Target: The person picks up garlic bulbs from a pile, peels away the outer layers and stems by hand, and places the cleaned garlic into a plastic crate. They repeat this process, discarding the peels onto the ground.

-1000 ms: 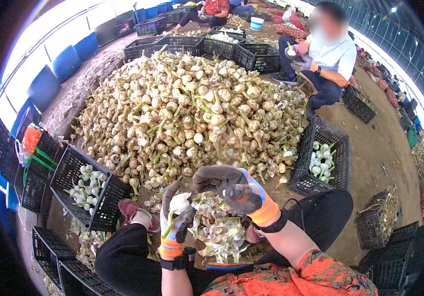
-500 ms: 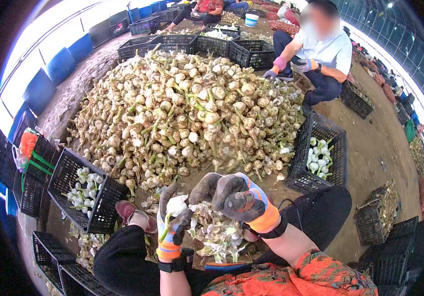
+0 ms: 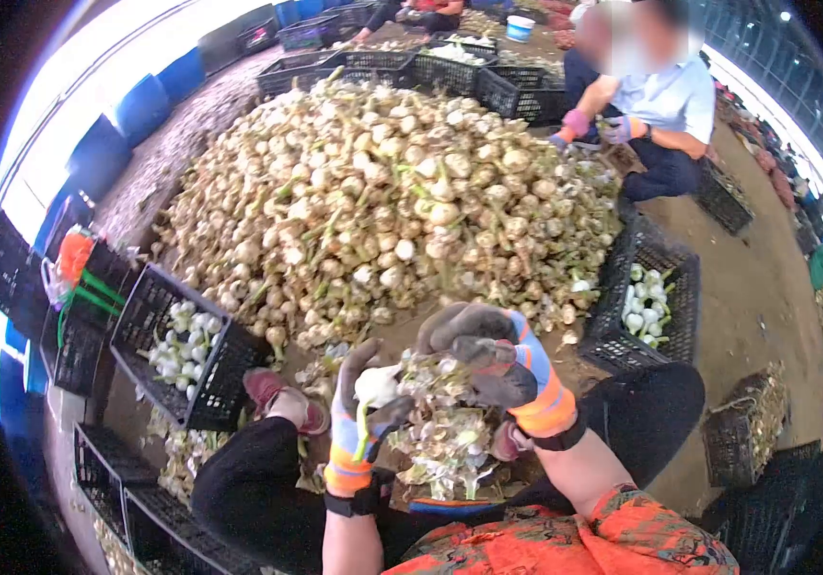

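In my left hand [image 3: 352,417] is a peeled white garlic bulb [image 3: 379,385], its green stem pointing down along the palm. My fingers and thumb close around it. To the right, my right hand [image 3: 499,356] is curled, slightly above the bulb and apart from it; whatever its fingers hold is hidden. Both hands wear grey-palmed gloves with blue and orange bands. Loose garlic skins [image 3: 445,450] lie on the ground below and between my hands. Beyond them rises a large heap of unpeeled garlic [image 3: 373,211].
Black crates of white garlic stand left [image 3: 157,369] and right [image 3: 687,287] of my legs. More black crates [image 3: 95,470] sit at lower left and behind the heap. Across the heap, a gloved person [image 3: 665,105] crouches. A filled crate [image 3: 732,446] stands at far right.
My right hand has risen and drawn a little away from the bulb, to the right. The left hand still holds the bulb. The whole view has shifted slightly.
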`<state>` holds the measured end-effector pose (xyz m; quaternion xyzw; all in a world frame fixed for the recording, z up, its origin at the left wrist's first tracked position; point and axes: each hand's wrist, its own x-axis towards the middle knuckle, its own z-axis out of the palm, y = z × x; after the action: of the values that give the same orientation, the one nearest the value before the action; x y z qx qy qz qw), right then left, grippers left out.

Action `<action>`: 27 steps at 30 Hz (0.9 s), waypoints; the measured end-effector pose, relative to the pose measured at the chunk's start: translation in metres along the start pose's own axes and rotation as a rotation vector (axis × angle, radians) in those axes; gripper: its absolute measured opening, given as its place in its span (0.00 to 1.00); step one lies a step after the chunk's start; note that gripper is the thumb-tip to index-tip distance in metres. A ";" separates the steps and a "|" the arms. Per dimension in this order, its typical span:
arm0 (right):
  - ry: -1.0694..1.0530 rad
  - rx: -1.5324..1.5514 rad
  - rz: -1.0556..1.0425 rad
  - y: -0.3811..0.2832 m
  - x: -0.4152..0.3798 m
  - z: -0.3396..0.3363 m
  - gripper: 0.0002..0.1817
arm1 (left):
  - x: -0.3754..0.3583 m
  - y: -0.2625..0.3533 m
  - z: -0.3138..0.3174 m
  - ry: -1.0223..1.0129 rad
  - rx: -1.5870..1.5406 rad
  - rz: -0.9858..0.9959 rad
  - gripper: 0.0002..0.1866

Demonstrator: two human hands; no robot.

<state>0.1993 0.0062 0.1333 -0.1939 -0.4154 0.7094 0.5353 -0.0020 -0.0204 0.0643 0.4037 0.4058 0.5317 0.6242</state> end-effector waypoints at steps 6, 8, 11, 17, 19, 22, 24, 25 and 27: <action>-0.097 -1.120 -0.149 0.012 0.002 0.000 0.20 | 0.003 -0.003 0.003 -0.044 0.314 0.215 0.45; -0.107 -1.112 -0.125 0.014 0.003 0.012 0.21 | 0.004 -0.006 0.003 -0.082 0.247 0.187 0.45; -0.107 -1.155 -0.100 0.021 0.002 0.011 0.20 | -0.001 -0.004 0.010 -0.091 0.087 0.159 0.46; -0.004 -1.023 -0.226 0.056 -0.004 0.004 0.15 | -0.009 -0.011 0.006 0.216 -0.041 0.077 0.24; 0.092 -0.959 -0.195 0.060 -0.003 0.006 0.15 | -0.008 -0.011 0.006 0.222 -0.031 0.103 0.23; 0.336 -0.742 -0.120 0.066 0.003 0.000 0.12 | -0.009 -0.009 0.002 0.219 -0.047 0.166 0.21; 0.630 -0.452 -0.121 0.067 0.011 -0.021 0.12 | -0.006 -0.012 -0.004 0.134 -0.021 0.281 0.23; 0.609 -0.389 -0.156 0.068 0.013 -0.038 0.12 | -0.005 -0.011 -0.004 0.070 -0.169 0.282 0.27; 0.569 -0.427 -0.123 0.063 0.013 -0.058 0.14 | -0.005 -0.002 0.002 0.088 -0.149 0.285 0.26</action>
<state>0.1988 0.0347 0.0517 -0.4657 -0.3995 0.4905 0.6188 -0.0004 -0.0256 0.0639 0.3861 0.3308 0.6608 0.5521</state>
